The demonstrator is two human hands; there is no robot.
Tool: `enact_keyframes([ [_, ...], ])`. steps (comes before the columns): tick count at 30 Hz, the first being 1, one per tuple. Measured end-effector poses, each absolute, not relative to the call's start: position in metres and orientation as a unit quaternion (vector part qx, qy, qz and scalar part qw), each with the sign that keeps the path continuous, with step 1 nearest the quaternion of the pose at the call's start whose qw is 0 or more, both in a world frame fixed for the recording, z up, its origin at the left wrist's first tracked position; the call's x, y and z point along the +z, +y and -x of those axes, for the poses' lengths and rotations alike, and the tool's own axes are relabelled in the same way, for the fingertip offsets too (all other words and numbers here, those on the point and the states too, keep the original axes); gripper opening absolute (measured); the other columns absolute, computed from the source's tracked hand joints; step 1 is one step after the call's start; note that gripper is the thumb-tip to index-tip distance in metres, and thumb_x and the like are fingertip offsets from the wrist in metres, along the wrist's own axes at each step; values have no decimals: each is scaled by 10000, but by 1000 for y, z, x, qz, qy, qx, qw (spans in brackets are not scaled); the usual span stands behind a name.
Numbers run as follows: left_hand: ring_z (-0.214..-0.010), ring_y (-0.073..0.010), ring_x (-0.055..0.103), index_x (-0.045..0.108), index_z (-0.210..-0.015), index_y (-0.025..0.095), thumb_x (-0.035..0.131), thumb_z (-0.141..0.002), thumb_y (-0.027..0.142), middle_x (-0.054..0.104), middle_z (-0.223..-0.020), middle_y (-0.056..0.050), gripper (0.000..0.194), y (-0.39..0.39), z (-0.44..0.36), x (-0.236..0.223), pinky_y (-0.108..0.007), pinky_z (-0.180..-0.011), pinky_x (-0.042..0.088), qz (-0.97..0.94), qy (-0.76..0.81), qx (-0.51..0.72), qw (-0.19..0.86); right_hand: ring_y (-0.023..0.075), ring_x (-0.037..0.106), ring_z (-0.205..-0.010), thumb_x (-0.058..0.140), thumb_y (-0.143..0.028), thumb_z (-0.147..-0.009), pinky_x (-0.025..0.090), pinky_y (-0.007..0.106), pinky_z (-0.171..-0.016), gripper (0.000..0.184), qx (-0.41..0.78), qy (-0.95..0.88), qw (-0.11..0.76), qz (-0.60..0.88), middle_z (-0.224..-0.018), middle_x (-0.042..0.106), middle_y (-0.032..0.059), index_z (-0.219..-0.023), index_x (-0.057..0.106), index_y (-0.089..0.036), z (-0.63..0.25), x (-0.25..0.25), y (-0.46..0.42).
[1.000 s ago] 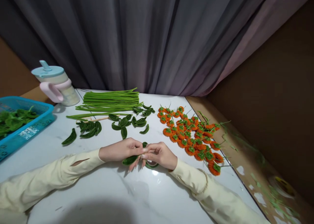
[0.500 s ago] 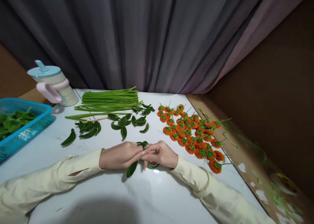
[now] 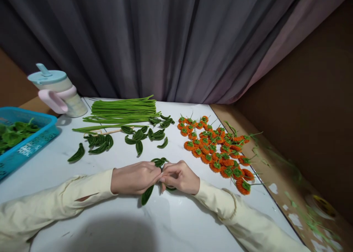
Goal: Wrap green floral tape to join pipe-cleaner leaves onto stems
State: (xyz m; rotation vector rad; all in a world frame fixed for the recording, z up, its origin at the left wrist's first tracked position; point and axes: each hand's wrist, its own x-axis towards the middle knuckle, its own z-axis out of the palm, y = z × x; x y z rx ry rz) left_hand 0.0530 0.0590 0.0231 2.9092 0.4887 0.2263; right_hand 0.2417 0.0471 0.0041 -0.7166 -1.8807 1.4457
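My left hand [image 3: 135, 178] is closed, its fingertips pinched together at the front middle of the table. A dark green fuzzy pipe-cleaner leaf [image 3: 147, 195] sticks out below its fingers. More such green leaves [image 3: 158, 161] show just beyond the fingertips. My right hand [image 3: 180, 177] is closed too, thumb and forefinger meeting the left fingertips; what lies in its pinch is hidden. Under it shows a green curved edge [image 3: 171, 188], mostly covered. Further back lie several loose pipe-cleaner leaves [image 3: 100, 143] in small groups, one single leaf [image 3: 163, 143] nearest the hands.
A bundle of long green pipe-cleaner stems [image 3: 124, 110] lies at the back. Orange pipe-cleaner persimmons [image 3: 216, 166] with green tops cover the right side. On the left stand a blue basket [image 3: 41, 141] with green leaves and a lidded cup [image 3: 63, 93]. A grey curtain [image 3: 154, 42] hangs behind.
My left hand has turned over the pinch, its back now facing up. The leaf below it swung from lying sideways to pointing down toward me. My right hand stays nearly in place.
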Motion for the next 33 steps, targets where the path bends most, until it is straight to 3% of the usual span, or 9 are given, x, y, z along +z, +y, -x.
enact_keyframes([
  [8,-562,-144,432,397,-697,172,208,-938,195,464,-605,-20,307,57,-57,8,-243,-558,361,-945,211,168,184,93,447,-462,558,-312,-798,426,217,-503,261,541,-714,318,311,-527,638,50,-639,654,-127,-243,3,47],
  [17,-538,-140,403,360,-679,182,236,-922,137,437,-575,-6,277,50,-60,-4,-237,-538,354,-925,211,254,188,111,491,-518,517,-164,-765,442,222,-575,244,514,-737,323,297,-502,627,44,-533,587,-141,-242,6,47],
  [22,-533,-139,407,348,-670,187,254,-916,127,432,-564,-1,270,47,-61,-9,-240,-527,346,-915,237,263,193,97,460,-499,511,-110,-716,431,225,-608,253,429,-773,358,301,-477,563,10,-473,565,-157,-238,1,44],
  [33,-554,-152,399,378,-665,181,261,-902,122,454,-580,-21,271,47,-57,-10,-257,-536,355,-923,217,246,200,93,400,-475,445,-126,-714,426,235,-600,256,370,-813,331,304,-463,492,-5,-465,480,-175,-237,-3,42],
])
